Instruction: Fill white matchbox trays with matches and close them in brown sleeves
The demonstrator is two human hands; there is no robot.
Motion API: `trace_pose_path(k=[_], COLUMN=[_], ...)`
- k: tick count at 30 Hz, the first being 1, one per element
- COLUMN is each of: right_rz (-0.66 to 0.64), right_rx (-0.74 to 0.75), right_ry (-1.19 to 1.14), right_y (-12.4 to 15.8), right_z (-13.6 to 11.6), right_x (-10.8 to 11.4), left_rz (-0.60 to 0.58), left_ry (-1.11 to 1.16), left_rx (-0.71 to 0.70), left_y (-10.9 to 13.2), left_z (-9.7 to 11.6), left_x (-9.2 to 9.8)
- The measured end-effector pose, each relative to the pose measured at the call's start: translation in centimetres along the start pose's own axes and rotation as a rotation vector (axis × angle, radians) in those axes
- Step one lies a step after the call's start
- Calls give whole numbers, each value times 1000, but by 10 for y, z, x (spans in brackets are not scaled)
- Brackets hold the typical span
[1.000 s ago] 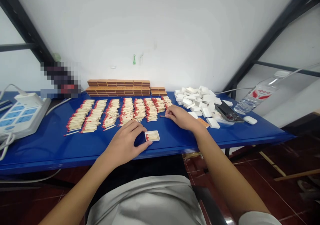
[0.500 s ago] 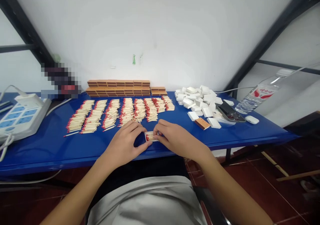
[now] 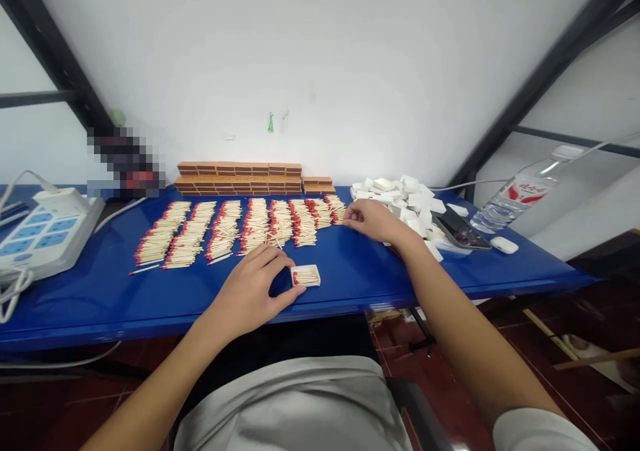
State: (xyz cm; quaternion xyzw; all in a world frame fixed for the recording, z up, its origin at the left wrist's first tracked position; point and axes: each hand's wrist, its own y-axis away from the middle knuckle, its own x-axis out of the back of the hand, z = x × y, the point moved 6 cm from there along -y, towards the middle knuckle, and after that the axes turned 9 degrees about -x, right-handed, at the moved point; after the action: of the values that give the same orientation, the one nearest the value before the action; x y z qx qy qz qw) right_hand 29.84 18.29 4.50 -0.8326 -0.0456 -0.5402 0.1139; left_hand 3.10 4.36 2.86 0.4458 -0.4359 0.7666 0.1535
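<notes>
A small white matchbox tray (image 3: 306, 276) with red-tipped matches in it lies near the front edge of the blue table (image 3: 100, 291). My left hand (image 3: 255, 287) rests beside it, thumb and fingers curled against its left end. My right hand (image 3: 373, 220) is stretched to the right end of the rows of matches (image 3: 240, 227), its fingers pinched at the last small pile (image 3: 334, 207). What those fingers hold is too small to make out.
Brown matchbox sleeves (image 3: 240, 177) are stacked along the wall. A heap of white trays (image 3: 400, 197) lies at the right, with a phone (image 3: 457, 229), a white earbud case (image 3: 503, 245) and a water bottle (image 3: 520, 194). A power strip (image 3: 45, 231) sits at the left.
My right hand went from the match piles to the tray, then back out to the right-hand pile. My left hand stayed at the tray.
</notes>
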Motion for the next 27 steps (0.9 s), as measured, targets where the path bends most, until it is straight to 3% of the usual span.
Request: trace_pose_path(k=[4,16,22,27], right_rz=[-7,37,-19,41], right_rx=[23,53,22,82], right_ry=[4,38,21,-56], right_y=[2,3,4,30], right_z=[6,4,7,-15], right_x=[-11,-9,-12,-2], left_rz=[12,11,4,8], left_ry=[3,3,-2,6], left_rx=[-5,-4,-5,10], left_y=[-1,0,0,0], left_z=[1,0,0,0], left_x=[1,0,0,1])
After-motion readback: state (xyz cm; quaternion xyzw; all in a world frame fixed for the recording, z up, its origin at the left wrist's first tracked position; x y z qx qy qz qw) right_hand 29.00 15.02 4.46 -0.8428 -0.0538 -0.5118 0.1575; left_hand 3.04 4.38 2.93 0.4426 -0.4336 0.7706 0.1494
